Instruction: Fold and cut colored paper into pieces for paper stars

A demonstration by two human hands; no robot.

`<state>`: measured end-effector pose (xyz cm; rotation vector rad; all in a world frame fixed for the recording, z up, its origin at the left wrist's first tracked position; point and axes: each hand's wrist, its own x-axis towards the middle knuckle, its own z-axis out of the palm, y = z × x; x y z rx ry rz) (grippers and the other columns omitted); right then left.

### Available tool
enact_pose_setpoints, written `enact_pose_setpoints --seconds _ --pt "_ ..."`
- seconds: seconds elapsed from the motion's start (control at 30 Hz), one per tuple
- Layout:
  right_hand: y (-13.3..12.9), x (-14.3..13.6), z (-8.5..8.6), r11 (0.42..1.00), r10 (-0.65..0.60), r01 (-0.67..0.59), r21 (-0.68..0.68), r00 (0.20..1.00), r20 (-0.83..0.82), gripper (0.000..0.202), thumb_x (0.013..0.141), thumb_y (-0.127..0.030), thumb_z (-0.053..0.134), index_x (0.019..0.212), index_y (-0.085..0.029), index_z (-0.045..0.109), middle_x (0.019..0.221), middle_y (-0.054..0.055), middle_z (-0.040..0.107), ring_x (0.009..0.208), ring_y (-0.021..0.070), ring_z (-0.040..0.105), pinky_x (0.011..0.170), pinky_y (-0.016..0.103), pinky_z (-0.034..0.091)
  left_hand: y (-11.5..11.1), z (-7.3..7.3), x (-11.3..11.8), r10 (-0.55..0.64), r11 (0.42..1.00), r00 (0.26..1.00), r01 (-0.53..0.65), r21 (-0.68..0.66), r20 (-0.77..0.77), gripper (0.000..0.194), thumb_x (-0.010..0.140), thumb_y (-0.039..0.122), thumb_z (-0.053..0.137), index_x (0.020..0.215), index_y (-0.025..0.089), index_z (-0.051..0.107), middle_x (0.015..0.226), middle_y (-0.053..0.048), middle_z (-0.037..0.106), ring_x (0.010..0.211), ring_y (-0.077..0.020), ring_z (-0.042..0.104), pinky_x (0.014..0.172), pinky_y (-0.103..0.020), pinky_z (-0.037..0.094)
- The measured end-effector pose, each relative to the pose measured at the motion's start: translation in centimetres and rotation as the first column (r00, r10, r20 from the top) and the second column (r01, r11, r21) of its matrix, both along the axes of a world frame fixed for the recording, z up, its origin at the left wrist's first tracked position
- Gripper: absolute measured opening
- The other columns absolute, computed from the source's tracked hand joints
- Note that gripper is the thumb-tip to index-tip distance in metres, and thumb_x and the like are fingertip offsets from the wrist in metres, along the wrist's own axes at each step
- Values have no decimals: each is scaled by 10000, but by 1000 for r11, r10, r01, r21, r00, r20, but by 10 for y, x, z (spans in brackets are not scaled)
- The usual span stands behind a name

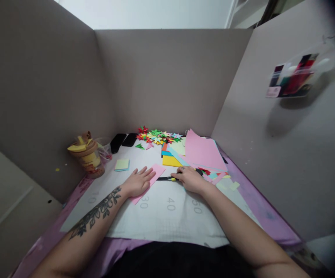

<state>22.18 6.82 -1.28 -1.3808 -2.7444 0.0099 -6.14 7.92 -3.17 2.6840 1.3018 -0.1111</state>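
My left hand lies flat, fingers stretched out, on a folded-looking strip of pink paper set at a slant on the white sheet. My right hand rests over a long, slim black tool with a yellow part. Its fingers curl around the tool's middle, and the narrow end points left, close to the pink strip. Part of the tool is hidden under the hand, so its exact kind does not show. Small paper scraps lie just right of my right hand.
Many folded paper stars are heaped at the back. Pink sheets and yellow paper lie beyond my right hand. A sticky-note-sized pad, a cup and dark phones stand left. Grey panels enclose the table.
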Motion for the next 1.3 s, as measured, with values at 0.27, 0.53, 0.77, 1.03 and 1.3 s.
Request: enact_pose_setpoints --seconds 0.27,0.53,0.77,1.03,1.3 --pt "-4 -10 3 1000 15 -16 21 1000 15 395 879 -177 440 1225 -317 567 1078 90 580 979 224 512 821 330 314 0 -1 -1 -4 1000 1000 4 2 -2 534 923 337 218 1450 339 129 1532 27 122 1400 -252 95 1073 -558 152" --pt "-14 -17 7 1000 25 -25 15 1000 15 396 878 -168 451 1233 -297 568 1074 101 576 1006 222 496 840 322 312 0 -1 -1 -12 1000 1000 12 5 16 534 923 337 223 1450 327 145 1531 19 131 1397 -258 105 1072 -556 151" --pt "-15 -18 9 998 52 -53 23 999 16 374 883 -181 455 1214 -300 582 1055 99 583 977 228 503 830 335 309 1 -1 0 -7 1000 1000 7 -7 23 530 921 328 233 1446 342 155 1531 22 136 1397 -256 106 1067 -560 152" --pt "-21 -20 11 996 86 -86 21 996 7 371 882 -179 449 1207 -292 587 1041 96 582 968 220 500 821 328 311 3 -3 0 5 1000 999 -5 -17 37 524 920 304 230 1438 356 174 1529 28 146 1398 -242 111 1067 -556 158" --pt "-25 -22 12 993 118 -118 9 993 9 387 872 -158 454 1211 -295 580 1068 96 576 956 217 496 807 330 307 0 1 1 4 1000 999 -3 -13 39 528 918 300 229 1442 332 180 1527 18 157 1396 -245 118 1070 -546 167"
